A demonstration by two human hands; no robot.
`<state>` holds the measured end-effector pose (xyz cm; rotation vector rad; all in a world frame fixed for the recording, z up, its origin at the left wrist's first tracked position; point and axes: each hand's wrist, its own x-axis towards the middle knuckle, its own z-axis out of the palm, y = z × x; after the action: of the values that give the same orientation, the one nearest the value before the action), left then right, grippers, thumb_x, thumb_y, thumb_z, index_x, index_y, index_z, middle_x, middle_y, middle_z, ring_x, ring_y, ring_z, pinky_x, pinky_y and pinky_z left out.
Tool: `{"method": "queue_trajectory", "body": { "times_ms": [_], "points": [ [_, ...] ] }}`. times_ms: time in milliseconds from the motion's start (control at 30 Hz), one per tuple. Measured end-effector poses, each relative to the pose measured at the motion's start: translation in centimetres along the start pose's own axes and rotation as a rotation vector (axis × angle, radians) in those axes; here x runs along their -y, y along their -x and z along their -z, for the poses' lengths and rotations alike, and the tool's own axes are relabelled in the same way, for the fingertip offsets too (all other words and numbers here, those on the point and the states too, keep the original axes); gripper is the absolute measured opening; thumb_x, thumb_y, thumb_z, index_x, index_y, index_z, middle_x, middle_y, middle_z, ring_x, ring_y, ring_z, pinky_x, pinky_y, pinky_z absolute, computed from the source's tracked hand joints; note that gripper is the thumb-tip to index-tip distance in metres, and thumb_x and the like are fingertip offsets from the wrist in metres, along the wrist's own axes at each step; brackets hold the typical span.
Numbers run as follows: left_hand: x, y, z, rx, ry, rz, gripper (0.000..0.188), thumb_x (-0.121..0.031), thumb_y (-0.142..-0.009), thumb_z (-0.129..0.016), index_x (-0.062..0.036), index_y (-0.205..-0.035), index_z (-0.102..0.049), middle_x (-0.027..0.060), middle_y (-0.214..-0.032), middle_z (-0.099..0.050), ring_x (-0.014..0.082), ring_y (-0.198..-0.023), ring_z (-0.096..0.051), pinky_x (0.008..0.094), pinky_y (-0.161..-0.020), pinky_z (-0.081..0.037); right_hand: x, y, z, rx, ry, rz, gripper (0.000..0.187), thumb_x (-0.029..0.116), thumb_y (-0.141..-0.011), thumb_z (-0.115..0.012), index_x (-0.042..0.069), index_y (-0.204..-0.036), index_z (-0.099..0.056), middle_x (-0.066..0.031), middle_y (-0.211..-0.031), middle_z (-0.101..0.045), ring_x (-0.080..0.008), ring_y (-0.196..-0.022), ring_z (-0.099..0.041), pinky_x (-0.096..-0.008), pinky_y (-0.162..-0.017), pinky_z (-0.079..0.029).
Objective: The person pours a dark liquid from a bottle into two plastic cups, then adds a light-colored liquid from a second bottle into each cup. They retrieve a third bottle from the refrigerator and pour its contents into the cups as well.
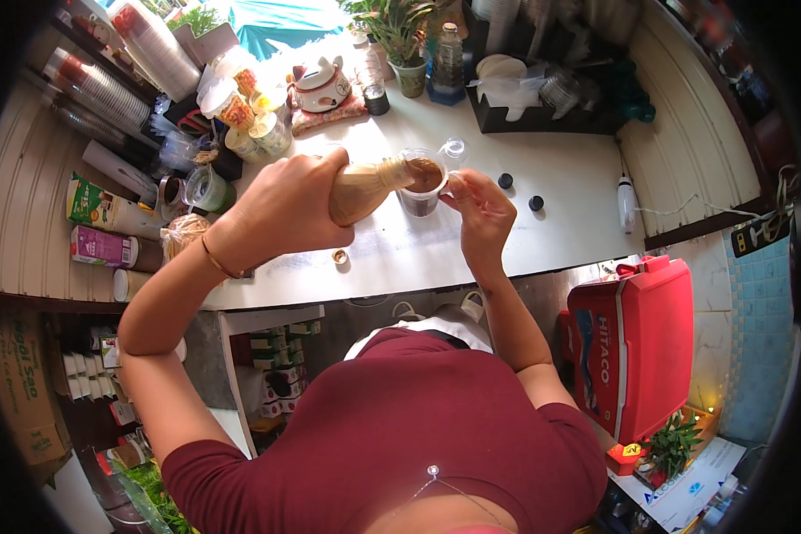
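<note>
My left hand grips a clear bottle of pale beige liquid, tipped on its side with the mouth over a clear plastic cup. The cup stands on the white counter and holds a brown drink. My right hand holds the cup at its right side with the fingertips. A small bottle cap lies on the counter just below my left hand.
Stacks of plastic cups, cartons and jars crowd the counter's left side. A cat-shaped figurine, a potted plant and a black tray stand at the back. Two dark caps lie to the right. A red cooler box sits at lower right.
</note>
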<state>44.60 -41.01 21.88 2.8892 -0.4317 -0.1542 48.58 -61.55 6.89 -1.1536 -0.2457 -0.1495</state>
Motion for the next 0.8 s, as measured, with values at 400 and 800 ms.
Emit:
{"method": "queue_trajectory", "body": {
  "times_ms": [400,800],
  "points": [
    [-2.0,-2.1,-11.6,-0.639,0.716,-0.066,0.050,-0.023,-0.063,-0.081,-0.0026,-0.100,-0.054,0.0142,-0.081,-0.066,0.0257,-0.073,-0.068,0.0347,-0.068,-0.053,1.7,-1.3,2.8,-0.079,0.043,0.108,0.016,0.009,-0.088,-0.064,-0.001,-0.101,-0.064,-0.0080,-0.091,-0.066,-0.0146,-0.083,-0.065,-0.0313,-0.076,-0.058],
    [1.2,5.5,-17.1,-0.828,0.786,0.324,0.050,-0.019,-0.064,-0.082,-0.0024,-0.101,-0.054,0.0103,-0.078,-0.065,0.0196,-0.069,-0.067,0.0314,-0.064,-0.054,-4.0,-7.0,9.8,-0.121,0.558,0.199,0.011,0.010,-0.086,-0.067,0.001,-0.093,-0.068,-0.0024,-0.081,-0.065,-0.0087,-0.070,-0.060,-0.0223,-0.064,-0.049]
  ]
}}
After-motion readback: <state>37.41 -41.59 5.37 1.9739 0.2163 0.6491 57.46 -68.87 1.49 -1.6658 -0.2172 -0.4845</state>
